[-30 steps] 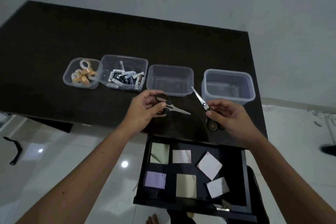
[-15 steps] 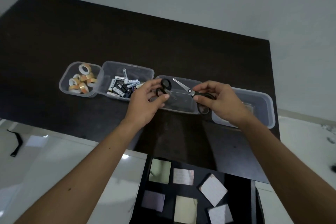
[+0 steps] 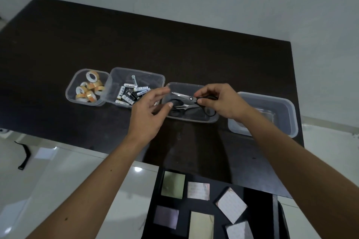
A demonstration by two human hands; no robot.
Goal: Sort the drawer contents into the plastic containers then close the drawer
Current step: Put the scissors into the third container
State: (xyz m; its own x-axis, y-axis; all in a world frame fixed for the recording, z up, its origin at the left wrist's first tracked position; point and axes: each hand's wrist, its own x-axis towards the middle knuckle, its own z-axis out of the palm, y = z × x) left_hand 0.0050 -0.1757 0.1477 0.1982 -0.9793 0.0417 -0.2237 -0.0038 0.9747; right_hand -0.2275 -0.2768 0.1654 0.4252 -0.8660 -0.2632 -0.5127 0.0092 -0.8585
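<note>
Fingers of the right hand are pinching the second scissors over the third container, while the left hand, now emptied, is spreading wide above the first scissors just released inside.

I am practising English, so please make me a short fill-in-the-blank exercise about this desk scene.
1. The right hand pinches a pair of ____ over the third container.
2. The left hand is ____ and holds nothing.
3. The container farthest left holds rolls of ____.
4. The paper pads lie in the open ____.

Missing words: scissors; open; tape; drawer
</note>
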